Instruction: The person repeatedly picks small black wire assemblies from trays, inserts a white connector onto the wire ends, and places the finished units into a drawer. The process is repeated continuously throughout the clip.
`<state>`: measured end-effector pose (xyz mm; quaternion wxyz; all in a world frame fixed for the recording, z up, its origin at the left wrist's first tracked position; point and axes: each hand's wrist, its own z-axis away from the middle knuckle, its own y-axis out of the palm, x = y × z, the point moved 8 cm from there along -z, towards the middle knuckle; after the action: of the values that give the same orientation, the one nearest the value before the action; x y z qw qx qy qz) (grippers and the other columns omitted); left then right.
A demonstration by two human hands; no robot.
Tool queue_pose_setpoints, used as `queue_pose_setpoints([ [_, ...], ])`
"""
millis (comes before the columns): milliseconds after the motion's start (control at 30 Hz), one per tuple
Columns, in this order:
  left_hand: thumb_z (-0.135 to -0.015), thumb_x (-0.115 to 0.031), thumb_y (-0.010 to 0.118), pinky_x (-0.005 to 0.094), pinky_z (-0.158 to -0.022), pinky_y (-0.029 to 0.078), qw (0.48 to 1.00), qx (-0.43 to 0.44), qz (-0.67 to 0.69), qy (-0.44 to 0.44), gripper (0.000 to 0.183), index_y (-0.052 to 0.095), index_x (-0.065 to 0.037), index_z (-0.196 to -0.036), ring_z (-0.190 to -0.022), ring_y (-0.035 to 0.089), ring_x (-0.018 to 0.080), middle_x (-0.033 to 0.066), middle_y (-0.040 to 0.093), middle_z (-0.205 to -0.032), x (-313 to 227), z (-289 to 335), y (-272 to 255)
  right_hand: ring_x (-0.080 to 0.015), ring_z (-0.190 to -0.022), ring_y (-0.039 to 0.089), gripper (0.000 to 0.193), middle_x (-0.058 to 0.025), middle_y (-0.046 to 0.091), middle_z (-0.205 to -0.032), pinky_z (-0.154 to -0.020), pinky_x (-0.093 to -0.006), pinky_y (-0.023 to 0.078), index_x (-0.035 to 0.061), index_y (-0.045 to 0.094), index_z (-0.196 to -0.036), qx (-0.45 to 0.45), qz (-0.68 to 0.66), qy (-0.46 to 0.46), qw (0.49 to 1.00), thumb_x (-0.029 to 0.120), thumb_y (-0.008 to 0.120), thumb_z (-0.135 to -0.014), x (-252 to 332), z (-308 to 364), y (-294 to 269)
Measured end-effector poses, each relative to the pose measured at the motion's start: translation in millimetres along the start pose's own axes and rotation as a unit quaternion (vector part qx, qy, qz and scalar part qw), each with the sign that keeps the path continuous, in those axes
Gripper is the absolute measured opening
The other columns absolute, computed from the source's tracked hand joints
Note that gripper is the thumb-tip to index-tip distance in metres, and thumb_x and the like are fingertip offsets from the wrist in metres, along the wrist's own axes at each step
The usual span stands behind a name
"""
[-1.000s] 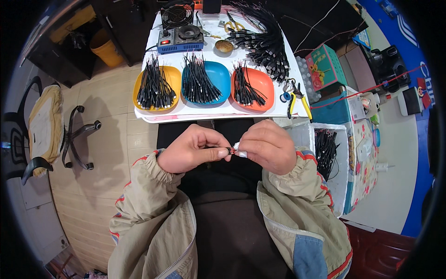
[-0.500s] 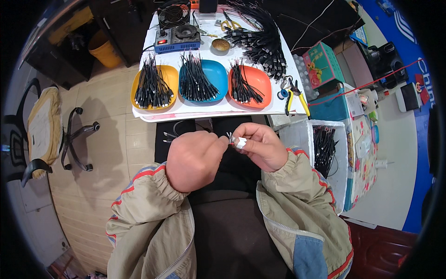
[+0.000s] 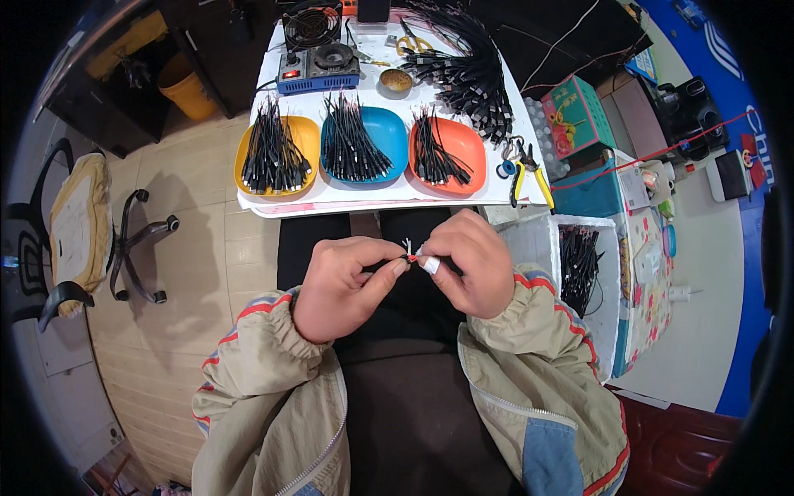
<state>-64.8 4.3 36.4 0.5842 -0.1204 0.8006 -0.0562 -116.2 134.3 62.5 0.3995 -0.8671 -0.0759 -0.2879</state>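
My left hand (image 3: 347, 281) and my right hand (image 3: 470, 260) meet over my lap, both closed in a pinch. Between their fingertips are thin cable wires (image 3: 409, 249), with pale ends sticking up and a bit of red beside them. My left thumb and forefinger hold the dark part of the cable. The right fingertips pinch the wires from the other side, and white tape (image 3: 429, 264) wraps my right thumb. Most of the cable is hidden by my hands. Beyond them, black cables with plugs lie in a yellow tray (image 3: 310, 136), a blue tray (image 3: 397, 132) and an orange tray (image 3: 471, 140).
The white table (image 3: 364, 197) also bears a blue solder pot (image 3: 318, 78), a round tin (image 3: 395, 80), a large cable bundle (image 3: 471, 83) and yellow-handled cutters (image 3: 529, 178). At my right stands a white foam box (image 3: 608, 306) of cables. An office chair (image 3: 124, 240) is at left.
My left hand has turned, so its thumb and forefinger now show. The right fingers have closed in nearer to the wires, which now stand upright. The view has shifted slightly.
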Motion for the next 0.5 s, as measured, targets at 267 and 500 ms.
queue_pose_setpoints([
  [267, -0.082, -0.002, 0.064, 0.0316, -0.051, 0.046, 0.945, 0.05, -0.287, 0.148, 0.008, 0.064, 0.003, -0.087, -0.06, 0.059, 0.0305, 0.014, 0.06, -0.07, -21.8, 10.0, 17.6, -0.0074, -0.079, 0.05, 0.014, -0.0009, 0.057, -0.088, -0.069, -0.0209, 0.04, 0.0005, 0.059, -0.098, 0.139, -0.532, 0.381, 0.744, 0.012, 0.062, -0.09, -46.9, 29.7, 44.9],
  [500, -0.09, -0.006, 0.062, 0.019, -0.063, 0.047, 0.971, 0.094, 0.188, -0.111, 0.016, 0.067, 0.007, -0.098, -0.077, 0.055, 0.0026, 0.0075, 0.068, -0.084, 28.8, 3.9, 13.3, -0.0217, -0.081, 0.059, 0.028, -0.0071, 0.06, -0.088, -0.07, -0.0317, 0.047, 0.0062, 0.062, -0.099, 0.052, -0.064, 0.014, 0.997, 0.002, 0.072, -0.073, -6.5, -0.1, -3.8],
])
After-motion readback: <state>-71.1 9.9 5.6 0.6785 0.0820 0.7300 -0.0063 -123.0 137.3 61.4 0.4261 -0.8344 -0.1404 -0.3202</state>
